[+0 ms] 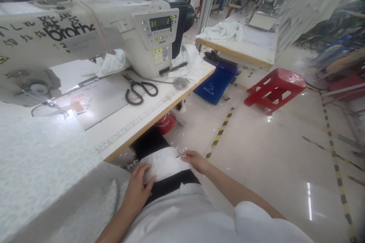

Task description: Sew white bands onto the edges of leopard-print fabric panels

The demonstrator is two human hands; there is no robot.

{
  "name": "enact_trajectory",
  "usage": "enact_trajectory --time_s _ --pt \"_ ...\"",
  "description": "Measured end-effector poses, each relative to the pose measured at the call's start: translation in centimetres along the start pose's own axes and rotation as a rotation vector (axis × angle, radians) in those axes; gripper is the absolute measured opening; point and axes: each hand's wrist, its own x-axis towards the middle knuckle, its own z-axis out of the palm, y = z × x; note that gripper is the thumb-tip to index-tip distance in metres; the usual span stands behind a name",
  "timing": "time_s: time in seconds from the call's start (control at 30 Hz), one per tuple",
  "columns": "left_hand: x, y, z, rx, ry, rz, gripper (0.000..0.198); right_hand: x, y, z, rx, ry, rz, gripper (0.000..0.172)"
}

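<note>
A small white patterned fabric piece (164, 164) lies across my lap, below the table edge. My left hand (137, 191) rests on its near left end, fingers lying over the cloth and holding it down. My right hand (194, 159) pinches the fabric's right edge between closed fingertips. A large white patterned cloth (37, 167) covers the sewing table's left side and hangs toward my lap.
A white sewing machine (122, 26) stands on the table (148, 115), with black scissors (138, 90) beside it. On the floor to the right are a red plastic stool (273, 89) and a blue box (215, 83). Another worktable (242, 51) stands behind.
</note>
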Motion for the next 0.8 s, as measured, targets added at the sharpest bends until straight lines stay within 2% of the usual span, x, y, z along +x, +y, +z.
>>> enact_trajectory --time_s 0.1,0.2,0.3,0.4,0.57,0.63,0.8 --pt "0.8 -0.2 -0.1 0.043 0.05 -0.023 0.036 -0.3 -0.2 0.0 -0.037 0.04 -0.063 0.018" --pt "1.6 -0.4 -0.4 0.091 -0.024 0.041 0.024 -0.3 -0.4 -0.3 -0.076 0.081 -0.111 0.019" --pt "1.7 -0.7 -0.9 0.109 -0.059 0.084 0.027 -0.4 -0.6 -0.4 -0.112 0.113 -0.149 0.021" --pt "0.9 -1.0 -1.3 0.122 -0.033 0.121 0.029 -0.4 -0.7 -0.3 -0.144 0.131 -0.177 0.023" --pt "-1.3 -0.5 -0.5 0.071 -0.005 0.336 0.023 -0.2 -0.7 -0.6 -0.193 0.154 -0.209 0.023" --pt "-1.6 -0.3 0.0 -0.004 -0.019 0.267 0.024 0.0 -0.6 -0.8 -0.213 0.162 -0.219 0.023" --pt "-0.3 0.0 -0.1 -0.154 -0.067 -0.086 0.03 0.1 -0.3 -1.2 -0.259 0.177 -0.252 0.022"
